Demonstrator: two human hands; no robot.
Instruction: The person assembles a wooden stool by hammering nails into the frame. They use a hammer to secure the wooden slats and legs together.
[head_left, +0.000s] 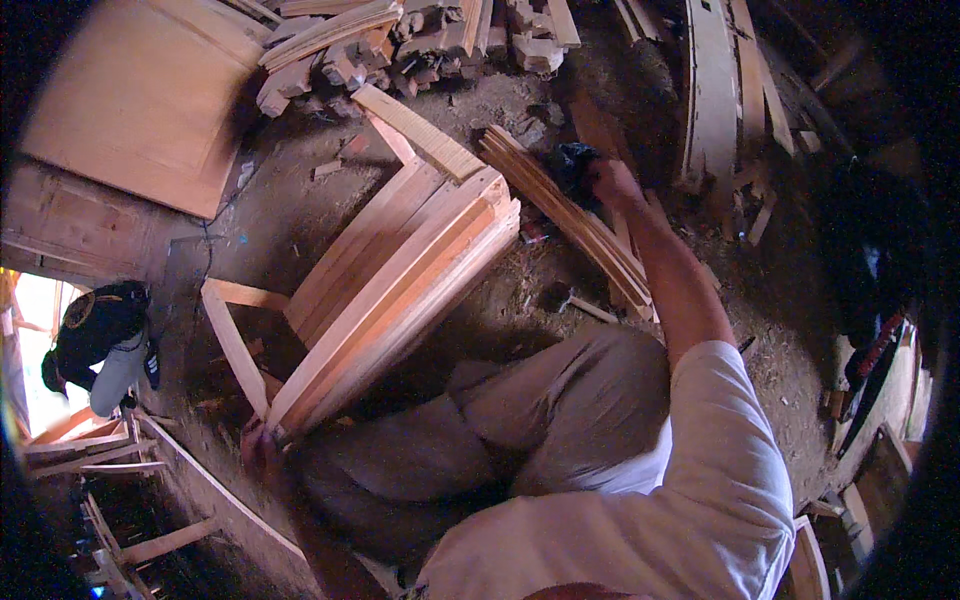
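Note:
A pale wooden frame (pixel 390 260), built of boards with side pieces at both ends, lies tilted on the ground before my legs. My left hand (pixel 262 447) is closed around its near lower corner; shadow hides some of the fingers. Stretched out to the far right, my right hand (pixel 612 186) is closed at a dark, crumpled-looking thing (pixel 577 165), whose kind I cannot make out. Just below that hand lies a bundle of thin wooden strips (pixel 560 205). Nearer my knee rests a hammer-like tool (pixel 590 308) with a pale handle.
Stacked wood offcuts (pixel 400 50) lie at the back, with long planks (pixel 712 100) farther right. A large wooden panel (pixel 140 100) stands at the far left. Another person (pixel 100 340) bends near a bright opening on the left, above more wooden framing (pixel 165 540).

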